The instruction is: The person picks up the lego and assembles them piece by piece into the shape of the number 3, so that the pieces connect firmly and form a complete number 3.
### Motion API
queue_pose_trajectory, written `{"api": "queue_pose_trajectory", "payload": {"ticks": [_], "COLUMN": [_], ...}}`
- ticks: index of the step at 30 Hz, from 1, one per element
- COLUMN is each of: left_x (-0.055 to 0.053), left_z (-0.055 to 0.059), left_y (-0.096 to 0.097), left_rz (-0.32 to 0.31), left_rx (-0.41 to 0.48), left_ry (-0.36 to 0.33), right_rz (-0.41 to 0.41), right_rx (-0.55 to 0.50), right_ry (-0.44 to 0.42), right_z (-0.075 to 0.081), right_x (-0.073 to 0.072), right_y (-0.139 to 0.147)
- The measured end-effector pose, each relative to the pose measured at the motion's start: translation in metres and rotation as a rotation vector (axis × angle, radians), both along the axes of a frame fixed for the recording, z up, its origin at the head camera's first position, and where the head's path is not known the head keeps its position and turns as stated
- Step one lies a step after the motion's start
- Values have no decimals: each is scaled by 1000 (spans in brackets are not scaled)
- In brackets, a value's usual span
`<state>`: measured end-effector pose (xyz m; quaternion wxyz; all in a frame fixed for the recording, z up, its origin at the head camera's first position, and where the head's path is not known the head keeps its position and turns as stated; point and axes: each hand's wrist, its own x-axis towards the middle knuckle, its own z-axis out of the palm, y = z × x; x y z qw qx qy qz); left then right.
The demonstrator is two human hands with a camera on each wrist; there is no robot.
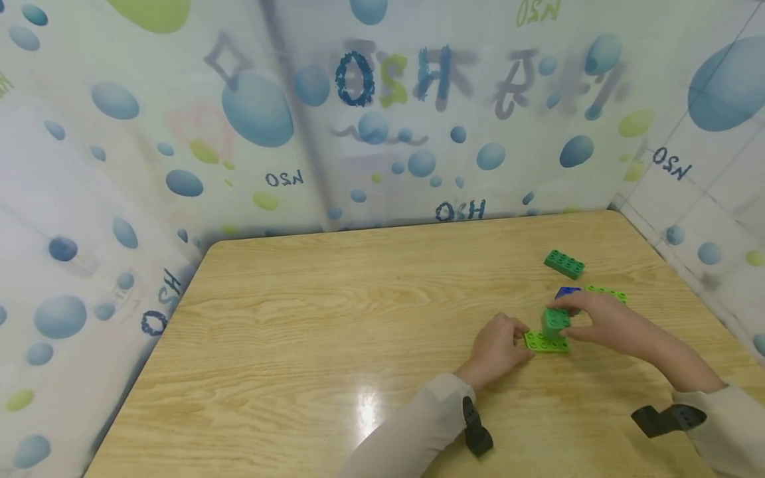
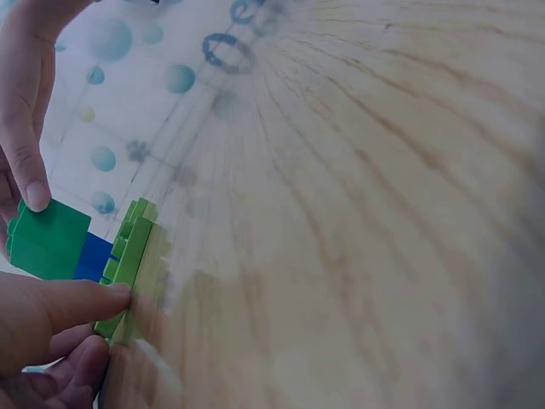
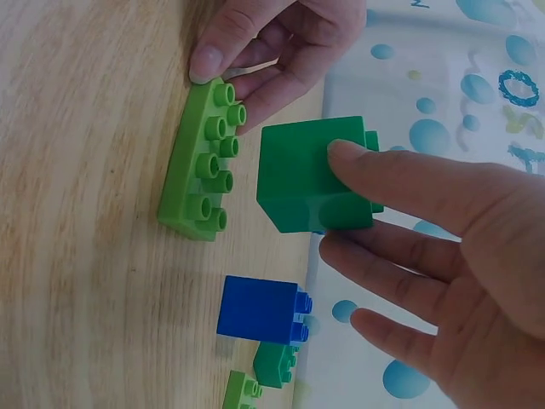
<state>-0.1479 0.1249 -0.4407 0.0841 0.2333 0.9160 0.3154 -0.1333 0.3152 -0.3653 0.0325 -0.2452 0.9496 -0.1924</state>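
In the head view my right hand (image 1: 615, 325) pinches a green building block (image 1: 556, 323) between thumb and fingers. Its studs face up, over a flat lime-green eight-stud block (image 1: 532, 343) on the table. The right wrist view shows a gap between the raised green block (image 3: 298, 179) and the lime studs. My left hand (image 1: 497, 346) holds the left end of the lime block, thumb on the near side and fingers on the far side. Just beyond the right fingers stands a blue block (image 3: 257, 308), partly covered by them in the head view.
A darker green eight-stud block (image 1: 564, 264) lies farther back on the wooden table (image 1: 335, 318). Next to the blue block is another lime-green block (image 1: 606, 291), partly behind the right hand. Patterned curtain-like walls (image 1: 382, 166) border the table's back and sides.
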Motion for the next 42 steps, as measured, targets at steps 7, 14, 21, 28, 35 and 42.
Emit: {"api": "queue_pose_trajectory", "payload": {"ticks": [7,14,21,28,35,42], "left_x": [0,0,0,0,0,0], "left_z": [1,3,2,1,0,0], "left_y": [0,-1,-1,-1,-1,-1], "left_rz": [8,8,6,-3,-10,-7], "left_rx": [11,16,21,21,18,18], "left_ry": [-20,-36,-29,-22,-20,-23], "right_rz": [-11,-15,-16,2,-3,-6], "right_rx": [7,2,7,-18,-33,-43], "right_ry": [-3,-13,-1,30,20,22], "right_z": [-5,-7,-10,-16,-19,-20], "right_x": [4,9,13,13,12,13], "right_y": [3,4,7,10,11,11]}}
